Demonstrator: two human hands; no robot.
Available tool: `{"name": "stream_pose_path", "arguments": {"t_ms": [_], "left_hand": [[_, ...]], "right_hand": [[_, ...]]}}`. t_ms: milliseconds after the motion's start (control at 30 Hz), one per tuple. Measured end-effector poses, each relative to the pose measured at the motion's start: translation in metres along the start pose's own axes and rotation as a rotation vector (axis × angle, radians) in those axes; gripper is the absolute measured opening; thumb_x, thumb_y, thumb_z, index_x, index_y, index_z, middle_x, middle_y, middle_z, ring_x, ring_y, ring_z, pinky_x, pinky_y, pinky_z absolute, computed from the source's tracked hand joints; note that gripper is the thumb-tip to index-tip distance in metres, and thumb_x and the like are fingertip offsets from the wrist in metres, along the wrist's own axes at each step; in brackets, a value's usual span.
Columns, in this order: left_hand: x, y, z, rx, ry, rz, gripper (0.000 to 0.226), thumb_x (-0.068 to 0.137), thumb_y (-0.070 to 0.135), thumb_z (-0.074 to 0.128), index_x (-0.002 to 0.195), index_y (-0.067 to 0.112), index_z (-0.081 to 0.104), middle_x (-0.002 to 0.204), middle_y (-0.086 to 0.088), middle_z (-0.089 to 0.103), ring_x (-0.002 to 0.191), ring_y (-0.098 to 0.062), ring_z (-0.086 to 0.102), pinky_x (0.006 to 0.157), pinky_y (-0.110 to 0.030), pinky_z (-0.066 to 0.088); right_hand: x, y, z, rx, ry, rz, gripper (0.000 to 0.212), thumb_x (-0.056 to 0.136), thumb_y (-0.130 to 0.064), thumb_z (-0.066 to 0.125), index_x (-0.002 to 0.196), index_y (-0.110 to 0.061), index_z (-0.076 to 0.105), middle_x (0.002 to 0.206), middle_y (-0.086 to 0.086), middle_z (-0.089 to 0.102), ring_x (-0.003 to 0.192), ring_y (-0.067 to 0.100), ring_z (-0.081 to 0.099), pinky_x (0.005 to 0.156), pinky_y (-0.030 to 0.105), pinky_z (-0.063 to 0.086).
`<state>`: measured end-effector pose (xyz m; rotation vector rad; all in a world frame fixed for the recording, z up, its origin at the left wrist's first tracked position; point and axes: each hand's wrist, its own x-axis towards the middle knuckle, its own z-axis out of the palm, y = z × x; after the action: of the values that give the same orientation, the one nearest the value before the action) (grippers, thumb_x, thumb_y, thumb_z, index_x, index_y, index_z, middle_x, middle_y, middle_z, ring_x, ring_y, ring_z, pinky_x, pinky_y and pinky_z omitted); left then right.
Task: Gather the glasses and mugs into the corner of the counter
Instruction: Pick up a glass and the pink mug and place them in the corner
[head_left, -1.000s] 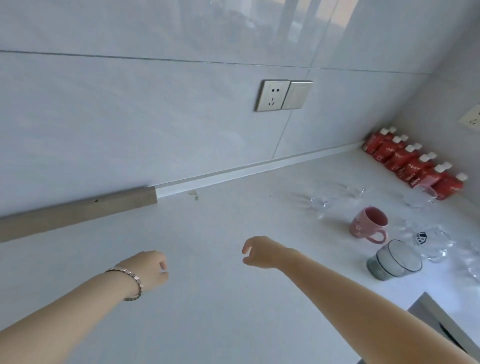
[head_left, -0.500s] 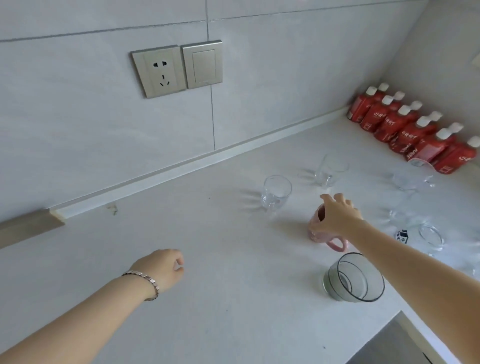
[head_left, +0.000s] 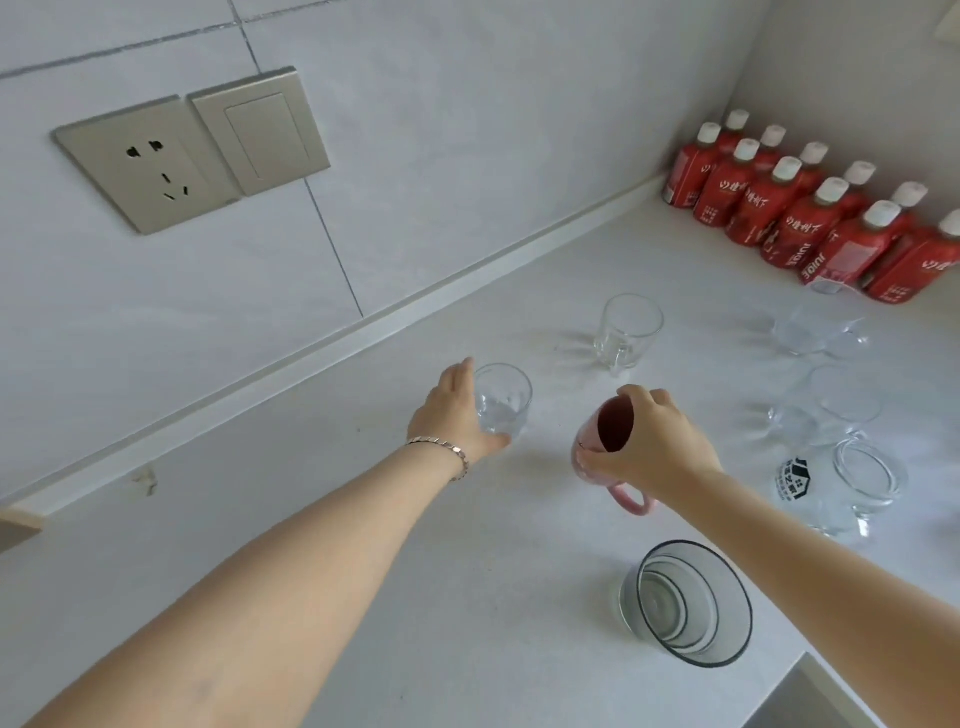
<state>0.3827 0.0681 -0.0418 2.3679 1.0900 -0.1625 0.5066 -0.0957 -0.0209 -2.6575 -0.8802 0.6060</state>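
Head view: left hand (head_left: 457, 415) wrapped around small clear tumbler (head_left: 503, 400) standing on white counter (head_left: 363, 545), near wall strip. Right hand (head_left: 652, 447) grips pink mug (head_left: 602, 447) by rim, mug tilted, handle toward camera. Beyond: clear handled mug (head_left: 626, 332). Right: several clear glasses (head_left: 826, 400), printed glass mug (head_left: 841, 488). Near edge: grey-tinted glass (head_left: 688, 605). Red bottles (head_left: 810, 218) fill corner.

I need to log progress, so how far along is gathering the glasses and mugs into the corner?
Barely begun: nothing is gathered yet. The left hand grips a small clear tumbler; the right hand holds the pink ceramic mug by its rim. The grey-tinted glass bowl and clear glass mug remain scattered.
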Motion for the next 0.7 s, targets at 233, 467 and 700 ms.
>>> {"name": "stream_pose_path", "arguments": {"t_ms": [233,467,700], "left_hand": [[0.021,0.004,0.026,-0.051,0.079,-0.091,0.080,0.064,0.034,0.078,0.127,0.014,0.035,0.134,-0.003,0.039,0.115,-0.030,0.052,0.086,-0.040,0.050],[-0.063,-0.072,0.004,-0.307,0.148,-0.171,0.082,0.061,0.024,0.079,0.130,0.022,0.034,0.136,0.007,0.040,0.119,-0.017,0.052,0.091,-0.035,0.050],[-0.184,-0.217,-0.050,-0.237,0.271,-0.319,0.078,0.059,0.030,0.077,0.127,0.027,0.039,0.131,0.016,0.043,0.113,-0.011,0.054,0.087,-0.028,0.050]], "right_hand": [[-0.010,-0.010,0.001,-0.007,-0.018,-0.099,0.084,0.071,-0.047,0.071,0.142,-0.026,0.032,0.140,-0.003,0.040,0.119,0.023,0.050,0.086,0.033,0.048],[-0.034,-0.070,0.027,-0.122,-0.084,-0.302,0.080,0.075,-0.048,0.067,0.143,-0.028,0.029,0.139,-0.006,0.038,0.122,0.020,0.046,0.090,0.029,0.046],[-0.092,-0.192,0.092,-0.207,-0.239,-0.535,0.081,0.073,-0.049,0.066,0.142,-0.030,0.029,0.138,-0.008,0.038,0.123,0.017,0.045,0.093,0.028,0.047]]}}
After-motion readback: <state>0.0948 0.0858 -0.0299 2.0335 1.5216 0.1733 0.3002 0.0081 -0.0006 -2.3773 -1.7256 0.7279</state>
